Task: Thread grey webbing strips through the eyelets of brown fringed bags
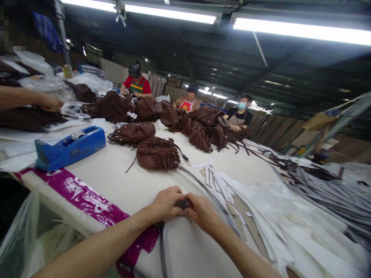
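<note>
Near the front of the table, my left hand (167,202) and my right hand (201,212) meet, each with its fingers pinched on a dark strap (182,203). Only a short piece of the strap shows between the fingertips, so its full shape is hidden. Below my left hand a long grey strip (163,251) runs down over the table edge; whether it joins the strap I cannot tell. Beyond my hands lies a brown fringed bag (158,153), with another brown bag (133,133) just behind it.
A blue tape dispenser (71,146) stands at the left by purple printed plastic (84,197). White paper strips (217,181) and grey straps (327,200) lie rightward. Brown bags (199,127) are heaped behind. Another person's hand (49,102) reaches in at left; several co-workers sit opposite.
</note>
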The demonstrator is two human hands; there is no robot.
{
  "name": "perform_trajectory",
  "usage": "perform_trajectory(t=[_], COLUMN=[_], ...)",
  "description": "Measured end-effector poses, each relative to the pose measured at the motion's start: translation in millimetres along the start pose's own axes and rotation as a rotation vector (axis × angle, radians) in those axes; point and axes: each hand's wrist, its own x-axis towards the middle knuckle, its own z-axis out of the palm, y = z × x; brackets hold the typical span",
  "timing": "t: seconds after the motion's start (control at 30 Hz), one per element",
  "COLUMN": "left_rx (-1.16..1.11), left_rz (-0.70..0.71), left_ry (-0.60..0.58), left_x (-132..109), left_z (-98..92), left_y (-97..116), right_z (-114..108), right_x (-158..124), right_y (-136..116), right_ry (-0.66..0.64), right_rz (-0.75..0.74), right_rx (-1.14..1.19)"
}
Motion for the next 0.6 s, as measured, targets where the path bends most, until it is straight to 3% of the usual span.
perform_trajectory(t=[0.1,0.2,0.37,0.6], left_rx=[-0.029,-0.039,-0.042,-0.106], left_rz=[-0.044,-0.089,-0.114,-0.177], left_ry=[0.037,0.082,0.132,0.087], left_x=[1,0,-5,-8], left_z=[0.6,1.0,2.8,-3.3], left_y=[-2,-2,7,16], right_z=[1,0,5,15], right_x=[0,0,0,-2], right_y=[1,-2,-10,0], right_ry=[0.037,-0.005,0.002,0.091], right_rz=[-0.058,-0.082,0.033,-0.061], right_rx=[-0.048,-0.095,-0.19,-0.072])
